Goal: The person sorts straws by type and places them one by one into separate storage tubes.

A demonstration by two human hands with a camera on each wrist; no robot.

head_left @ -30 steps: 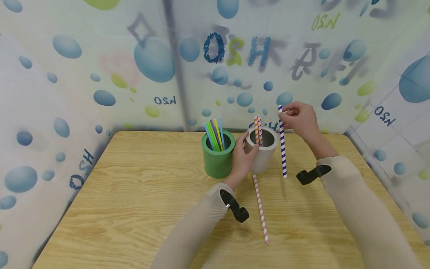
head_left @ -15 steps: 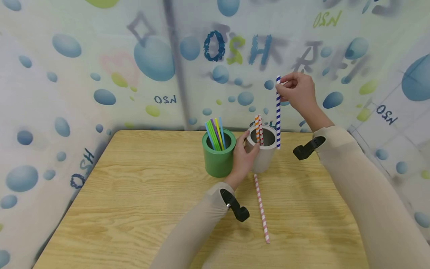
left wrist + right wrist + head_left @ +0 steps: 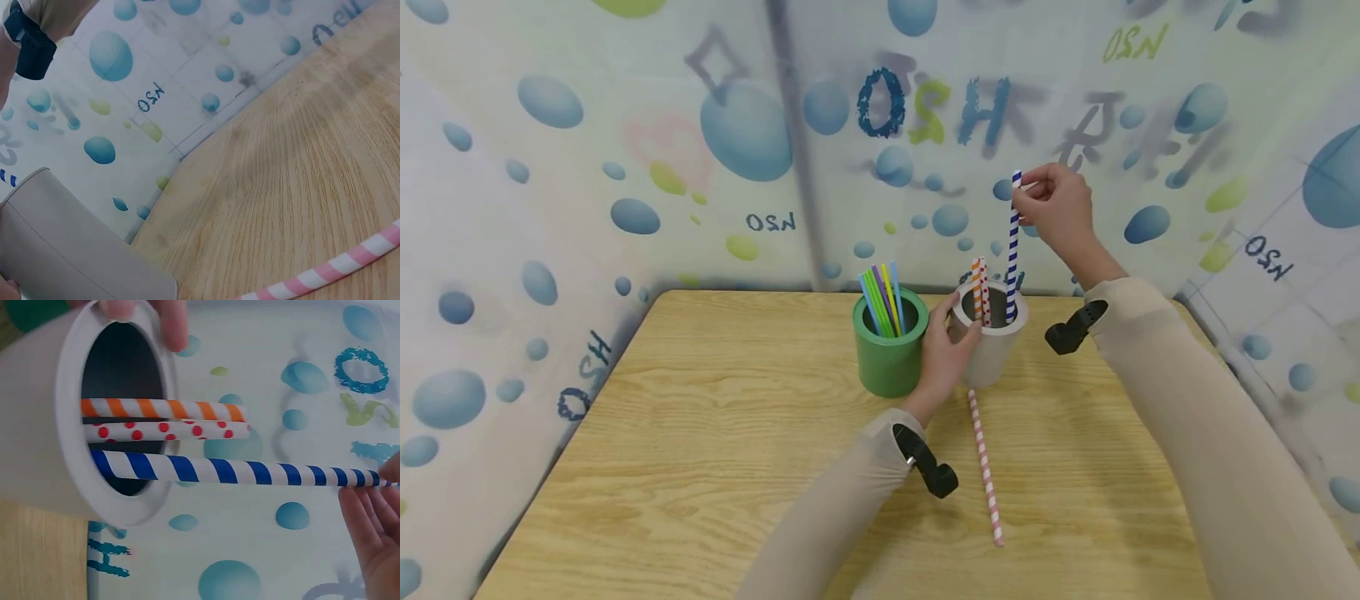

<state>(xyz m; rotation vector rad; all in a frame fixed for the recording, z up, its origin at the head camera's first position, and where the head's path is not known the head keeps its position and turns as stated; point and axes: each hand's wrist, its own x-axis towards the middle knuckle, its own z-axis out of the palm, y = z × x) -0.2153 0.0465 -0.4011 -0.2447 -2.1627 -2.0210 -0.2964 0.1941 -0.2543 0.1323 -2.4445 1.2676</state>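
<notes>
My right hand (image 3: 1060,207) pinches a blue-and-white striped paper straw (image 3: 1013,242) near its top. The straw's lower end is inside the mouth of a light grey cup (image 3: 988,362), as the right wrist view also shows. An orange-striped straw (image 3: 147,409) and a red-dotted straw (image 3: 175,430) stand in the same cup. My left hand (image 3: 946,354) grips the cup's left side, thumb toward the front and fingers by the rim. On the table in front of the cup lies a pink-and-white striped straw (image 3: 986,467).
Left of my left hand stands a green cup (image 3: 889,367) holding several thin coloured straws (image 3: 882,300). The wooden table (image 3: 715,433) ends at a patterned backdrop (image 3: 715,208) just behind the cups.
The blue-striped straw was beside the grey cup. My right hand raised it, moved it left, and its lower end is now inside the cup. The left hand has kept its hold.
</notes>
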